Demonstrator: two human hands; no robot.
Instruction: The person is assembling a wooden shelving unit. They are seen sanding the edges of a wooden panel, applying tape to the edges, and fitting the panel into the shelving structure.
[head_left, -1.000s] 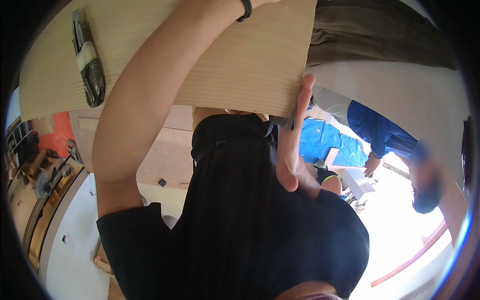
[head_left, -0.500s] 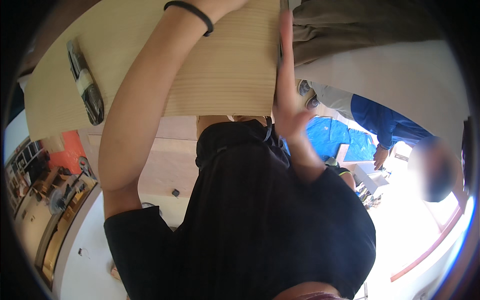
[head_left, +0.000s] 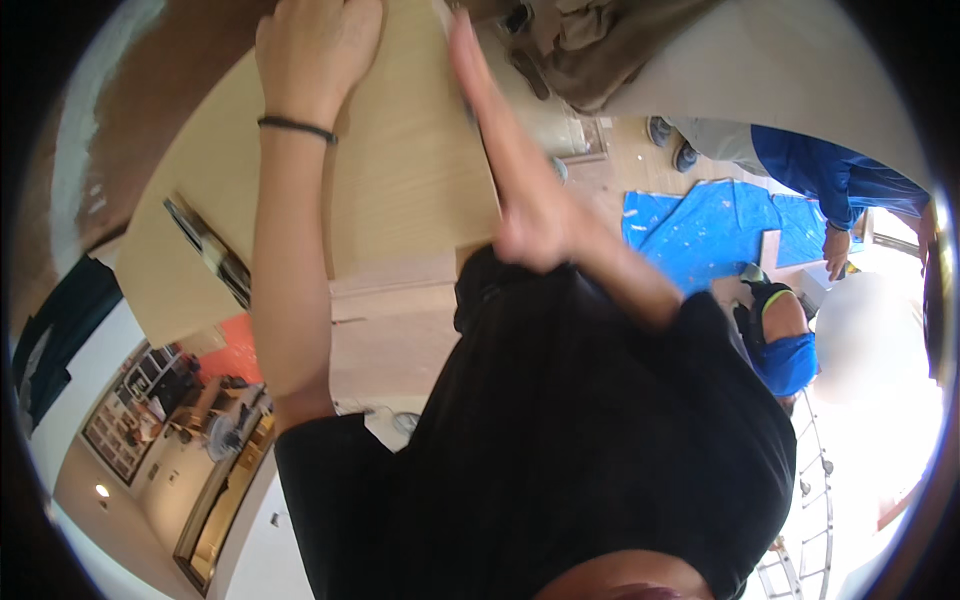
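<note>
A pale wood-grain board [head_left: 390, 190] lies in front of me. My left hand [head_left: 315, 55], with a dark band on its wrist, is over the board near the top of the view. Its back shows, while its fingers are cut off or hidden at the upper edge. Along the board's right edge runs my right hand [head_left: 510, 170], flat and stretched out, thumb apart, with nothing in it. It is somewhat blurred. Left of my left forearm, a long dark object with a pale band [head_left: 208, 252] rests on the board, partly covered by the arm.
Brown cloth [head_left: 610, 45] lies beyond the board on the right. A blue sheet [head_left: 690, 230] covers part of the floor. Two other people are at right, one in a blue sleeve [head_left: 830, 170], one bent low in a blue top [head_left: 785, 360]. A ladder [head_left: 815, 480] stands lower right.
The view has shifted, and my left hand now shows more fully over the board. My right hand stays stretched along the board's edge. The second person has come more into view.
</note>
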